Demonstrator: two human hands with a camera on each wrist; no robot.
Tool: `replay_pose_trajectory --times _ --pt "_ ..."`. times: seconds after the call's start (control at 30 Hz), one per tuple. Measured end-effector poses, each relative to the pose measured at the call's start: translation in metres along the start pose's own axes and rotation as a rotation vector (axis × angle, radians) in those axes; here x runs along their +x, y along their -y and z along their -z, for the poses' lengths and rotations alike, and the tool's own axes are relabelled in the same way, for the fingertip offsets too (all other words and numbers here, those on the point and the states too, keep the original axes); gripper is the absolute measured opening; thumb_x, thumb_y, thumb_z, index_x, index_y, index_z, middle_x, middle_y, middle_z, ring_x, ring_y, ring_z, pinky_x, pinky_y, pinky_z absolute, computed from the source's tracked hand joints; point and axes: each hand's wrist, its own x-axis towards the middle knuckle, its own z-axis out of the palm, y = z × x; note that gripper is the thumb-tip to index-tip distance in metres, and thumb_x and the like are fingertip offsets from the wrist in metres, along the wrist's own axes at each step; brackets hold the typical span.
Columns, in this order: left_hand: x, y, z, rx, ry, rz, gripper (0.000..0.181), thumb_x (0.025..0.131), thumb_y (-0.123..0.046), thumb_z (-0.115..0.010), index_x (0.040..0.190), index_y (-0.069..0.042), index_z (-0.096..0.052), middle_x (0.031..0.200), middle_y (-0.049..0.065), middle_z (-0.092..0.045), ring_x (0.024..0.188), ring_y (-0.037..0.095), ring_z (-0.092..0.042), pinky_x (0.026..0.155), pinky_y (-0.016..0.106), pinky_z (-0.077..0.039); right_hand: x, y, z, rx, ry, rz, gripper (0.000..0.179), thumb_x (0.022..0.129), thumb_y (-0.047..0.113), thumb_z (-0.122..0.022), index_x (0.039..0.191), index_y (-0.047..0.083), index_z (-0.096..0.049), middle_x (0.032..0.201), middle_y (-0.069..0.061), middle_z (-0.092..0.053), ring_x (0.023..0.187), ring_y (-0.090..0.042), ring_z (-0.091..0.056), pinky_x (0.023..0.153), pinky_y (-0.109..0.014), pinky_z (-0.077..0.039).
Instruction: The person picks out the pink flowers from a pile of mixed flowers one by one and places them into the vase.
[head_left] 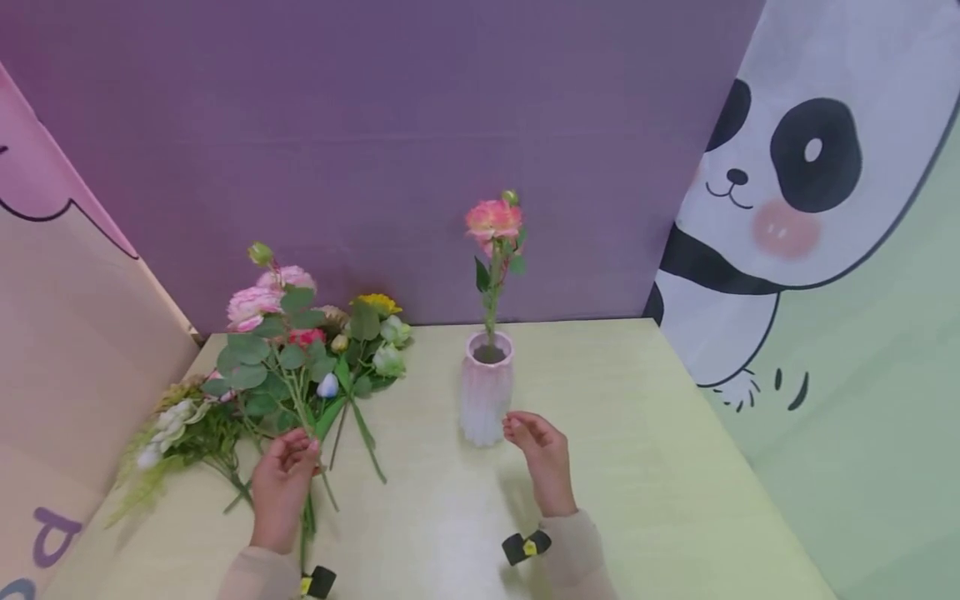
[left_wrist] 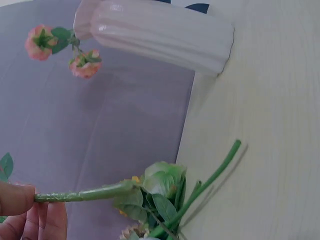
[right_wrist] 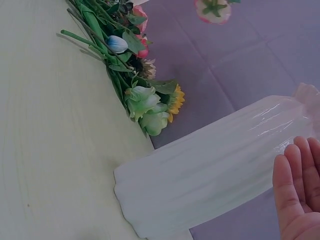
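Observation:
My left hand pinches a green flower stem between thumb and fingers, its lower end sticking out past them. In the head view this stem seems to lead up to the pale pink flower, though leaves partly cover the join. A pink and white ribbed vase stands upright on the table, holding one coral-pink flower with a bud. Beside the vase's lower right side is my right hand, its fingers extended and holding nothing. Whether they touch the vase is unclear.
Left of the vase lies a pile of artificial flowers: a yellow flower, green-white flowers, a blue-white tulip and white blooms. The pale table meets a purple backdrop behind and a panda-printed panel at right.

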Motion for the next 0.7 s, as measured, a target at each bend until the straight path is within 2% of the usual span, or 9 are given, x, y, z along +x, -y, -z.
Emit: replay_pose_trajectory --times 0.1,0.23,0.43,0.7 --pt "-0.009 -0.005 -0.005 0.041 0.01 -0.022 0.027 0.091 -0.003 -0.059 0.116 0.004 -0.052 0.087 -0.016 -0.057 0.078 -0.003 -0.055 0.064 0.015 -0.052 -0.002 -0.002 0.0 -0.012 -0.004 -0.015 0.03 0.091 0.014 -0.063 0.107 -0.011 -0.06 0.101 -0.025 -0.064 0.091 -0.024 -0.066 0.083 -0.027 -0.054" --pt "-0.017 -0.006 -0.013 0.03 0.022 -0.058 0.024 0.09 -0.001 -0.061 0.112 0.005 -0.055 0.086 -0.014 -0.058 0.077 -0.002 -0.056 0.063 0.016 -0.053 -0.005 -0.006 0.0 -0.008 0.001 -0.022 0.03 0.09 0.014 -0.063 0.106 -0.011 -0.06 0.103 -0.028 -0.062 0.093 -0.027 -0.065 0.084 -0.028 -0.054" --pt "-0.027 -0.007 -0.028 0.017 0.048 -0.106 0.023 0.086 0.003 -0.064 0.108 0.006 -0.058 0.084 -0.012 -0.06 0.076 0.0 -0.057 0.062 0.019 -0.054 -0.007 -0.008 -0.002 -0.011 0.006 -0.019 0.031 0.09 0.015 -0.064 0.107 -0.011 -0.06 0.104 -0.028 -0.063 0.092 -0.023 -0.066 0.084 -0.028 -0.054" --pt "-0.038 -0.011 -0.045 0.054 0.099 -0.154 0.021 0.085 0.002 -0.066 0.105 0.004 -0.061 0.091 0.005 -0.063 0.078 0.002 -0.058 0.063 0.021 -0.054 -0.009 -0.004 -0.006 0.01 -0.004 -0.03 0.029 0.09 0.011 -0.063 0.107 -0.012 -0.059 0.103 -0.027 -0.063 0.092 -0.024 -0.065 0.084 -0.029 -0.054"
